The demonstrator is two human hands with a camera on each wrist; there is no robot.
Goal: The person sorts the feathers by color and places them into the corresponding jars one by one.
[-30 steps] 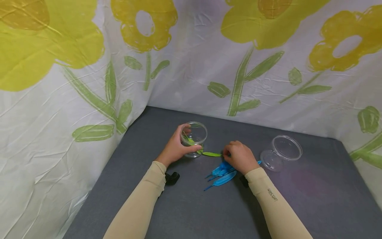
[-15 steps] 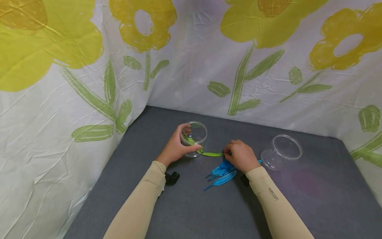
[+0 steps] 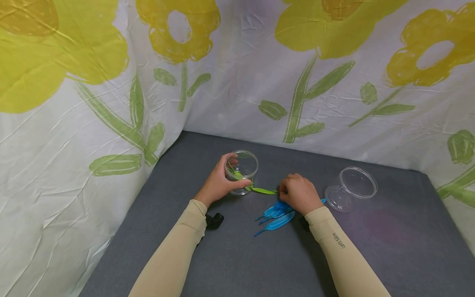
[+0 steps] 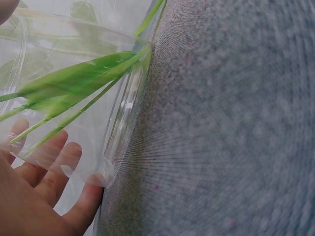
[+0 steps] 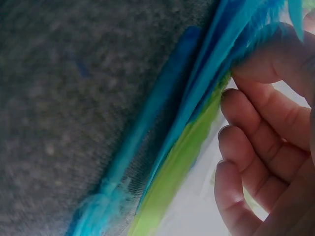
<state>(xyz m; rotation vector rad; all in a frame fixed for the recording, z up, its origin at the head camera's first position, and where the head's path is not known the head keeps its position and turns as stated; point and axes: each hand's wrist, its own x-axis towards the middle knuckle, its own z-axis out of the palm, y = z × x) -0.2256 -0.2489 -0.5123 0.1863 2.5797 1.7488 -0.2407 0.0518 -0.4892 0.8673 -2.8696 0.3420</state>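
My left hand [image 3: 219, 185] grips the side of a clear plastic jar [image 3: 245, 167], fingers and thumb wrapped around it. Inside that jar lean several green feathers [image 4: 74, 86], seen through the wall in the left wrist view. To the right, my right hand [image 3: 299, 194] pinches the end of another green feather [image 3: 264, 191] between thumb and index finger. This feather points left, its far tip close to the jar's base. Beneath and in front of the right hand lie several blue feathers [image 3: 280, 222], partly hidden by it. In the right wrist view, blue vanes [image 5: 216, 64] lie against the green feather.
A second clear jar [image 3: 358, 182] stands on the grey table [image 3: 237, 264], right of the right hand. Behind the table hangs a white cloth [image 3: 237, 82] printed with yellow flowers. A black strap piece [image 3: 215, 221] shows by the left wrist.
The green feather's left end dips slightly and rises again near the jar. Otherwise both hands, the jars and the blue feathers stay almost the same.
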